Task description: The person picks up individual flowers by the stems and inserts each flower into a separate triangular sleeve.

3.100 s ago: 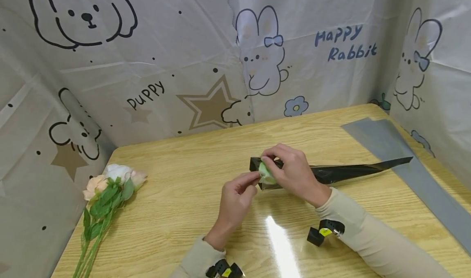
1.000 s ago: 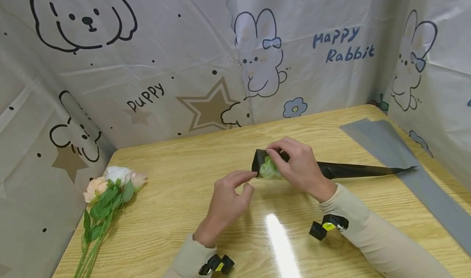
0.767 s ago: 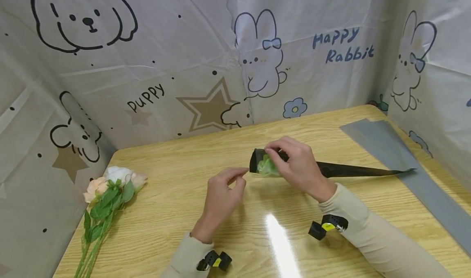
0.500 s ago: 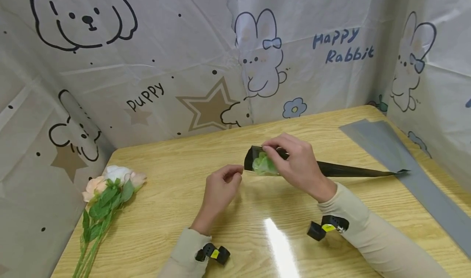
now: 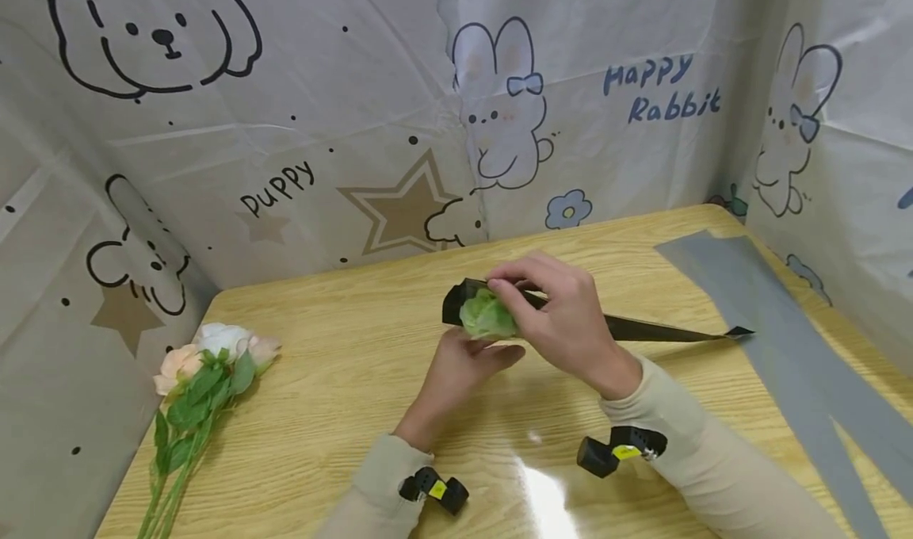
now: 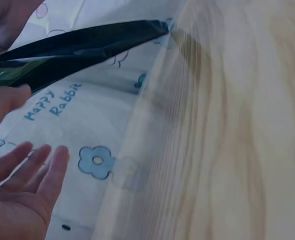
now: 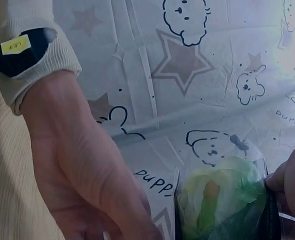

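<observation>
My right hand point(image 5: 559, 313) pinches the upper edge of a long, narrow black flower sleeve point(image 5: 649, 329) between thumb and index finger. The sleeve's clear front shows a pale green artificial rose point(image 5: 487, 315) inside its wide end, also visible close up as the green rose point(image 7: 222, 197) in the right wrist view. Its thin tail points right, over grey sheets. My left hand point(image 5: 460, 376) is under the wide end, partly hidden by the rose. In the left wrist view, the left hand point(image 6: 22, 200) has loosely spread fingers, with one digit at the sleeve's lower edge.
Peach and white artificial roses point(image 5: 224, 341) with green leaves and long stems lie at the table's left. Grey wrapping sheets point(image 5: 770, 365) lie along the right side. A printed cloth point(image 5: 285, 127) hangs around the wooden table point(image 5: 328, 412).
The sleeve and rose have moved left in my right hand, the tail drawn left too. My left hand left the sleeve's front edge, then came back underneath. The grey sheets have spread apart.
</observation>
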Motion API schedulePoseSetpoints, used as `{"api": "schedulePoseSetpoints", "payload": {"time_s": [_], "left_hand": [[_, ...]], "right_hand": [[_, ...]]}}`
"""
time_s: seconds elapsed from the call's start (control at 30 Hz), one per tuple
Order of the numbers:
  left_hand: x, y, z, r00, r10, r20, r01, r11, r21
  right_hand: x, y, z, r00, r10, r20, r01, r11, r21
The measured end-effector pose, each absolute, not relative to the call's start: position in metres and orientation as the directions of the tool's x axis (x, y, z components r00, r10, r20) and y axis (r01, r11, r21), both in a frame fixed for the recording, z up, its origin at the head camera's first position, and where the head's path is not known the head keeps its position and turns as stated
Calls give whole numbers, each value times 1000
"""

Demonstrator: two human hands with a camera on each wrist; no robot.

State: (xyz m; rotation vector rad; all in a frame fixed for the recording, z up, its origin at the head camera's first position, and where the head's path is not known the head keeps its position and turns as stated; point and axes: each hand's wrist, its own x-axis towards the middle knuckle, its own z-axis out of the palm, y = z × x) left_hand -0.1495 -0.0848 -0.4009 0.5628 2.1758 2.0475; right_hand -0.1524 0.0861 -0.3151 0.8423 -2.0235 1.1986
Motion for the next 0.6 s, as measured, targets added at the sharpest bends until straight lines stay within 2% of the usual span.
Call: {"api": "schedulePoseSetpoints", "payload": {"time_s": [0.07, 0.2, 0.27, 0.43, 0.6], "left_hand": [[-151, -79, -401, -910, 352, 222, 238, 2, 971], [-149, -69, -399, -895, 363, 261, 297, 49, 954], [-146, -66, -398, -894, 370, 254, 295, 55, 954], [-138, -63, -396, -895, 372, 248, 252, -39, 967], [-135, -66, -392, -917, 317, 241, 223, -94, 970]], "right_hand": [[-149, 85, -314, -580, -217, 785, -793, 372, -483], [-143, 83, -313, -560, -243, 792, -814, 341, -470], [-140, 82, -313, -544, -258, 799, -828, 319, -461], [-133, 81, -311, -507, -294, 810, -858, 261, -442], [-133, 86, -309, -505, -293, 812, -858, 272, -436]]}}
